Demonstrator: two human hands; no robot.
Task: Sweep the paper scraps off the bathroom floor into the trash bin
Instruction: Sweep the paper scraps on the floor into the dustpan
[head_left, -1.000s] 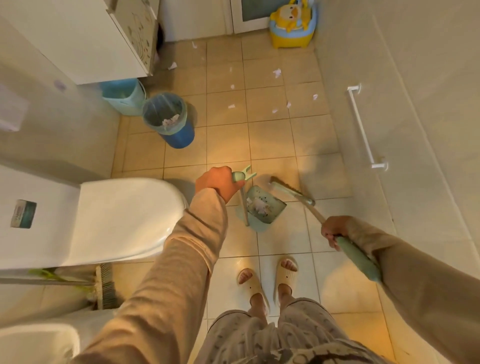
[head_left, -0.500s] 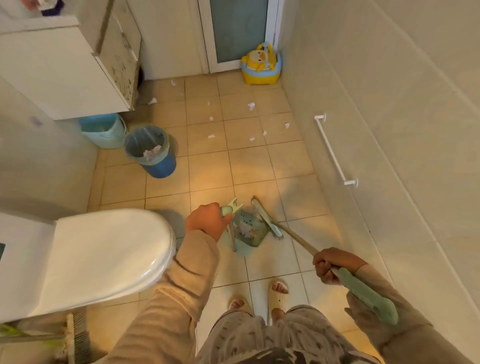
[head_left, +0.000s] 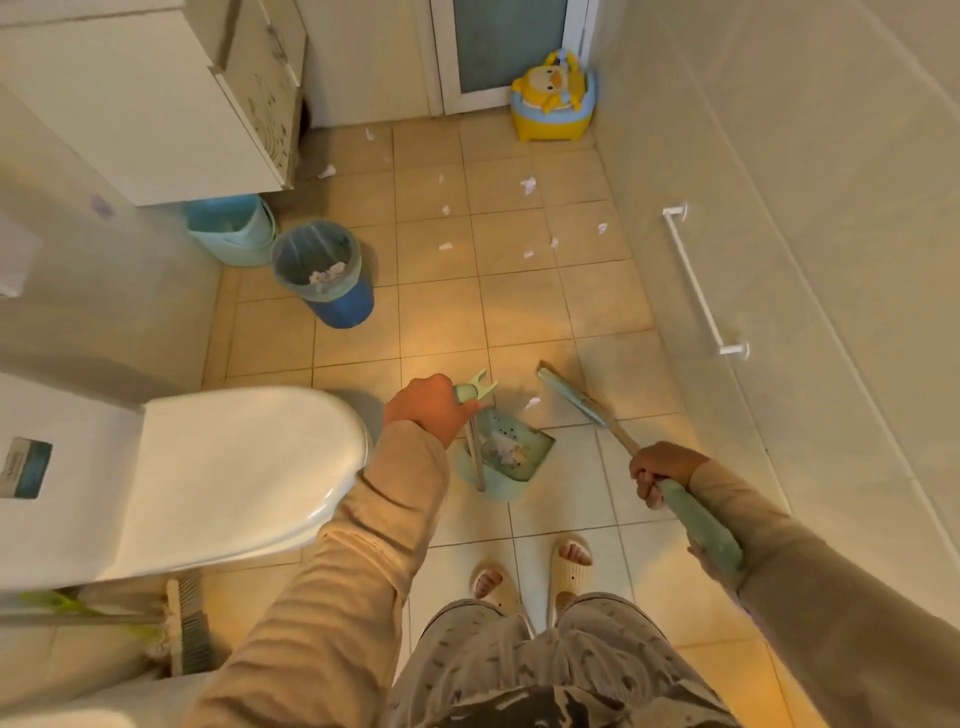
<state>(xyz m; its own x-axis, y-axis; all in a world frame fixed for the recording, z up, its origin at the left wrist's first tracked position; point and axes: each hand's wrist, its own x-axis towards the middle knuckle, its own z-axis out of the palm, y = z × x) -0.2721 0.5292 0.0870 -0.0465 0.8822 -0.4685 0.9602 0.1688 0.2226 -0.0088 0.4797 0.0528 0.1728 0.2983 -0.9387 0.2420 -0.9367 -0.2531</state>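
Your left hand (head_left: 426, 408) is clenched round the top of the upright handle of the dustpan (head_left: 537, 449). Your right hand (head_left: 665, 467) is closed round the shaft of the broom (head_left: 574, 400), just where its green grip begins.

The dustpan sits on the floor tiles (head_left: 441, 322) at 12 o'clock from your slippers (head_left: 570, 569), mouth turned towards 2 o'clock, with crumpled paper (head_left: 504, 449) lying inside it. The broom head rests on the floor at 1 o'clock from the pan, close but apart from it. One loose scrap (head_left: 532, 402) lies between the two.

More paper scraps (head_left: 529, 184) are scattered over the tiles at 12 o'clock, well apart from the pan. The trash bin (head_left: 345, 312), lined and holding some paper, stands between 10 and 11 o'clock, with a light-blue bucket (head_left: 231, 239) just beside it. The toilet (head_left: 234, 467) is at 9 o'clock, lid down.
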